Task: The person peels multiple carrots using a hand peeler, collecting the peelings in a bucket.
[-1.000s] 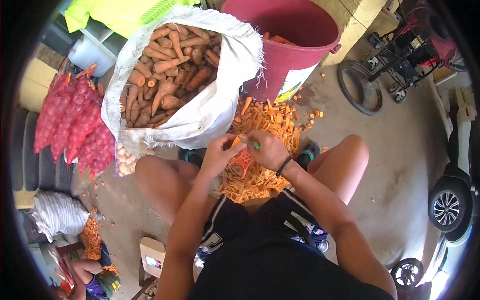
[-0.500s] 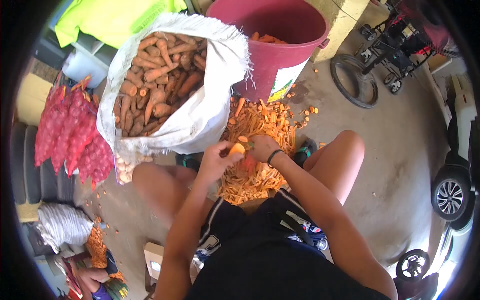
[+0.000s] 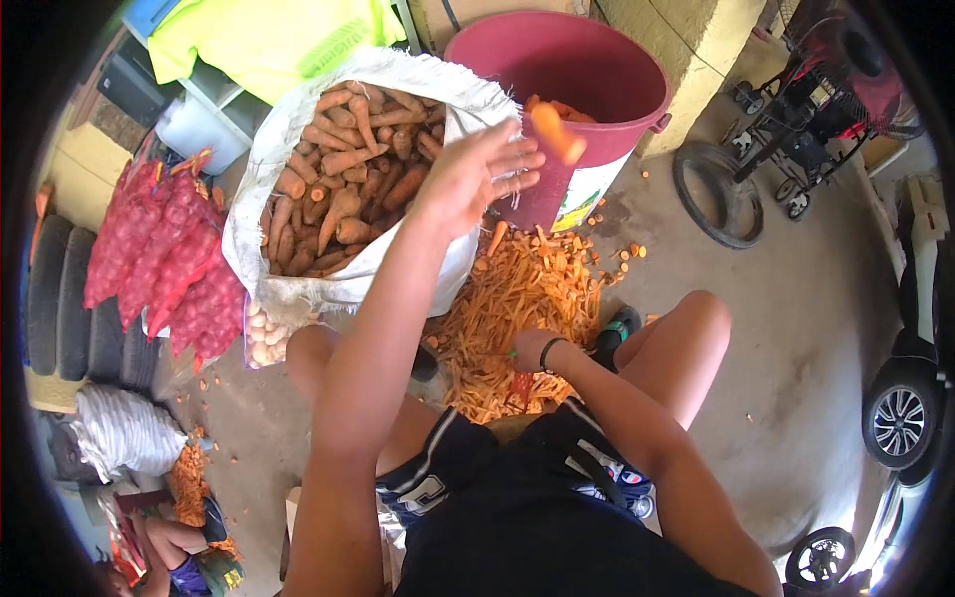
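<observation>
My left hand (image 3: 482,177) is raised over the right edge of the white sack (image 3: 388,277), fingers spread and holding nothing. Just beyond its fingertips a peeled orange carrot (image 3: 557,134) is in the air, blurred, at the front rim of the maroon bucket (image 3: 647,114). Inside the bucket lie more orange pieces. Unpeeled carrots (image 3: 343,204) fill the sack. Low over the heap of orange peelings (image 3: 497,328), my right hand (image 3: 537,350) is closed around a small tool with a green part, mostly hidden by the fingers.
Red mesh bags (image 3: 159,249) hang at the left beside stacked tyres (image 3: 75,303). Behind the sack is a yellow-green cloth (image 3: 269,40). A loose tyre (image 3: 716,194) and a stroller frame (image 3: 796,149) are at the right. Another person's legs (image 3: 174,542) show at lower left.
My left hand has moved up and forward from the peelings and let go of the carrot. My right hand has moved slightly down. The view has shifted a little.
</observation>
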`<control>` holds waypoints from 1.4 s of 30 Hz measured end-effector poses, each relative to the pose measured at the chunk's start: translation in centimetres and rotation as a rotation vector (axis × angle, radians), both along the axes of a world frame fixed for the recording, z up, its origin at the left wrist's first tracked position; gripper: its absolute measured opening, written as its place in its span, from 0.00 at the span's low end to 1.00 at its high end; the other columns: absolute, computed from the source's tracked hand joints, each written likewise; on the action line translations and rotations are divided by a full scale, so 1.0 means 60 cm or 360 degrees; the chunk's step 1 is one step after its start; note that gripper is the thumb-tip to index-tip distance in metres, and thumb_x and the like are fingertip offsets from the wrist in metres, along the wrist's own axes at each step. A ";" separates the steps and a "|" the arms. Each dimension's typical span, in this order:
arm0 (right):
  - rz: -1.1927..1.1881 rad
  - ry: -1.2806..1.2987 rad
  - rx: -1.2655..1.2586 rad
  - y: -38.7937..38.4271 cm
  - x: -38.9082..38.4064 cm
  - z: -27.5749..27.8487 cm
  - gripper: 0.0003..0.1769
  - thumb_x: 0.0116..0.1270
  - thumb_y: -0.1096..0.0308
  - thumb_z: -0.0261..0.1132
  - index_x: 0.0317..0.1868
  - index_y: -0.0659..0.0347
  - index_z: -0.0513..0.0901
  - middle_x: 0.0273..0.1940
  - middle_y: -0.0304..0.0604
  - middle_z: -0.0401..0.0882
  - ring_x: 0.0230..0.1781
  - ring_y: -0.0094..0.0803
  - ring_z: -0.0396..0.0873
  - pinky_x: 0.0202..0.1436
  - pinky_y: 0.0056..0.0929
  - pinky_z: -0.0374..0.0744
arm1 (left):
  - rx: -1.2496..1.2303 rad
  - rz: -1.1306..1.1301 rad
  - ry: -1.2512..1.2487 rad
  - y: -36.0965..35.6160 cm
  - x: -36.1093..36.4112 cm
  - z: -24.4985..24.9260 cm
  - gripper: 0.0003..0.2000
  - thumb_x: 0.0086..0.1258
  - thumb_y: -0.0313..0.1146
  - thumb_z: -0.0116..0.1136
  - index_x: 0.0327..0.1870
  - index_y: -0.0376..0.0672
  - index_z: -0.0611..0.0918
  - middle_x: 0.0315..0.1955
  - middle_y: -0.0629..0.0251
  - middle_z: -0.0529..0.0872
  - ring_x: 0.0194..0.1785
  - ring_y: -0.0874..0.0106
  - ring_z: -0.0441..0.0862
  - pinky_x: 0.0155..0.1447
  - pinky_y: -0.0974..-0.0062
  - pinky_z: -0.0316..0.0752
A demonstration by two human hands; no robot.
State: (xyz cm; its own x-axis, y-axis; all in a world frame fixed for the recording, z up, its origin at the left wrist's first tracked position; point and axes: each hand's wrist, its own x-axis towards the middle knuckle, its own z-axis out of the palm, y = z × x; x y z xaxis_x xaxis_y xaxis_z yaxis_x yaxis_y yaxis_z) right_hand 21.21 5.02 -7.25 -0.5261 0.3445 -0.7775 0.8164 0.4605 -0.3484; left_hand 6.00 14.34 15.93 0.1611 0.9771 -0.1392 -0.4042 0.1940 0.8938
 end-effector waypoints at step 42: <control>-0.0646 0.0941 0.0868 0.122 0.091 0.175 0.21 0.65 0.56 0.67 0.51 0.61 0.77 0.39 0.58 0.85 0.44 0.56 0.84 0.48 0.49 0.80 | -0.0174 0.0430 -0.0477 -0.169 -0.091 -0.194 0.15 0.81 0.40 0.50 0.52 0.36 0.80 0.32 0.64 0.82 0.31 0.72 0.79 0.38 0.72 0.78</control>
State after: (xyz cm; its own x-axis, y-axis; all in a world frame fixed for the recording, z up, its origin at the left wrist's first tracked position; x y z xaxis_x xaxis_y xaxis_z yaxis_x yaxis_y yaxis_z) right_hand 26.66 12.36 3.27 -0.5459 0.8327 -0.0926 0.7090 0.4003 -0.5806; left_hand 0.55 4.21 4.27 -0.0496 0.9719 -0.2302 -0.6927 0.1325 0.7090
